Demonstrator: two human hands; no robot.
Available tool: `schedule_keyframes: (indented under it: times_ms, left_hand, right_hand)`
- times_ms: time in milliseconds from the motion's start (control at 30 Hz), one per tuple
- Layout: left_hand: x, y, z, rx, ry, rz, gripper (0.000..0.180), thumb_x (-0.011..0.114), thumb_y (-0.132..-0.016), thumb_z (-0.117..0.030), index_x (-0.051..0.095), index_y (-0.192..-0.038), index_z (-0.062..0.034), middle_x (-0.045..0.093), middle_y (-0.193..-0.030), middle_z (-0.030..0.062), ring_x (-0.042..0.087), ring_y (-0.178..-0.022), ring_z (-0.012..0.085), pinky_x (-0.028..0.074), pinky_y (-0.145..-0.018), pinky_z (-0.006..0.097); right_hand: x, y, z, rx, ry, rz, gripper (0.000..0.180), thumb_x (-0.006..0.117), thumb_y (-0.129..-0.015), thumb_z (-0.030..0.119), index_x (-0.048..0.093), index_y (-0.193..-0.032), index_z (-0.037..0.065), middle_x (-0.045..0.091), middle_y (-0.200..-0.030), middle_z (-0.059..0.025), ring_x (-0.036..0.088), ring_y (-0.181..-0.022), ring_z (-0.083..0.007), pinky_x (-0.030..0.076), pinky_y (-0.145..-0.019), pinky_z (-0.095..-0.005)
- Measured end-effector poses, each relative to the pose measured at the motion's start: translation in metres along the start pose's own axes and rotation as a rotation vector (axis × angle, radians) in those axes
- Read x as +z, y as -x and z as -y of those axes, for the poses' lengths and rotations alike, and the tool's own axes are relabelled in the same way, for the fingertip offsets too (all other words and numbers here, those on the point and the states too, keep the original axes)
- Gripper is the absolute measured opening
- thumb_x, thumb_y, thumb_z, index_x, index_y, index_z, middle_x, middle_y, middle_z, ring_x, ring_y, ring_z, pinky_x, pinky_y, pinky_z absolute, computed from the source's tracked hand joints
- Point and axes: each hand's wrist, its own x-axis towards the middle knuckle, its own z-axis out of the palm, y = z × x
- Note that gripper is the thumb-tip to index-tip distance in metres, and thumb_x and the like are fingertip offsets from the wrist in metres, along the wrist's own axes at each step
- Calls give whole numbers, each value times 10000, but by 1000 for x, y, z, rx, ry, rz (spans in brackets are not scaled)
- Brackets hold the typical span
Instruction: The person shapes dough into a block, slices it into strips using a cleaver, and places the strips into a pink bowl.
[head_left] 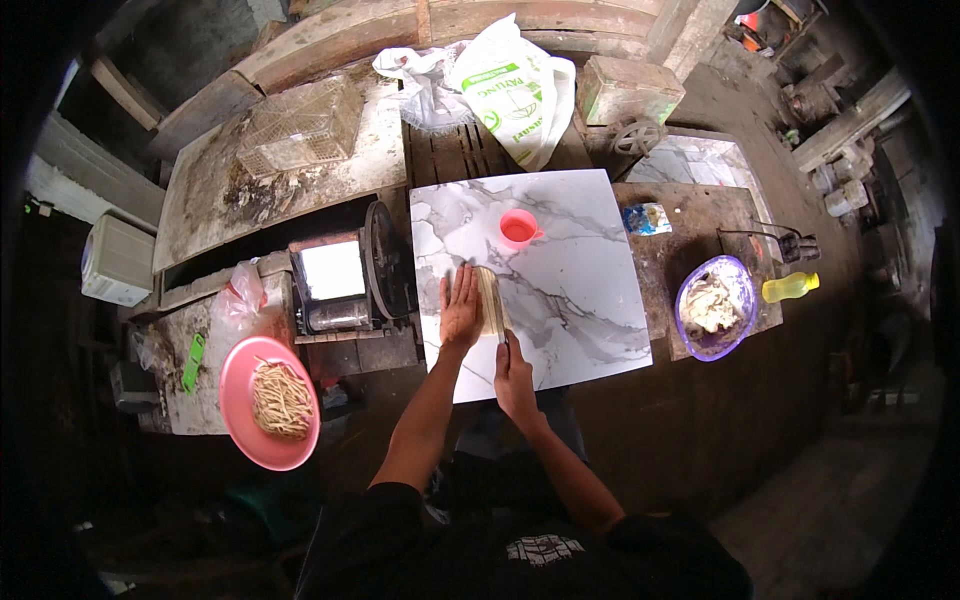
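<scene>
Pale strip point(488, 300) sits toward 9 o'clock on marble-look board point(600, 300). Left hand point(460, 318) flat, not gripping, at strip's 9. Right hand point(514, 378) grips dark-handled tool point(506, 338), around strip's 5. Pink cup point(518, 229): strip's 1.

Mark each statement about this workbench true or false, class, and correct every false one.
1. The left hand is at the left side of the pale strip. True.
2. The right hand is empty. False: the right hand holds a slim tool.
3. The pink cup is on the marbled board. True.
4. The yellow bottle is inside the purple bowl. False: the yellow bottle is outside, to the right of the purple bowl.
5. The pink basin holds thin pale strands. True.
6. The wheeled machine is right of the marbled board. False: the wheeled machine is to its left.
</scene>
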Motion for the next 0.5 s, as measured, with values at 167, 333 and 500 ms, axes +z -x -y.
schedule_keyframes:
  times_ms: [167,333,500]
  left_hand:
    - [-7,-3,-8,-48,14,88,483,340,-827,-166,236,-1270,-5,239,-1336,106,163,-1261,200,49,-1028,421]
    - [-7,0,-3,8,-4,79,575,405,-763,-185,222,-1275,-2,202,-1350,115,137,-1269,203,23,-1029,425]
    - [-6,2,3,39,15,81,628,427,-720,-188,212,-1275,12,165,-1363,118,116,-1274,203,9,-1030,424]
  right_hand:
    - [6,-33,12,21,17,10,322,349,-881,214,378,-1140,25,539,-667,-249,545,-616,-393,397,-522,-424]
    - [20,-52,9,-59,4,25,344,340,-876,215,373,-1142,-1,535,-848,-285,520,-795,-433,413,-669,-449]
    - [23,-53,12,36,17,79,359,336,-873,216,371,-1143,-18,507,-956,-297,489,-877,-439,401,-738,-450]
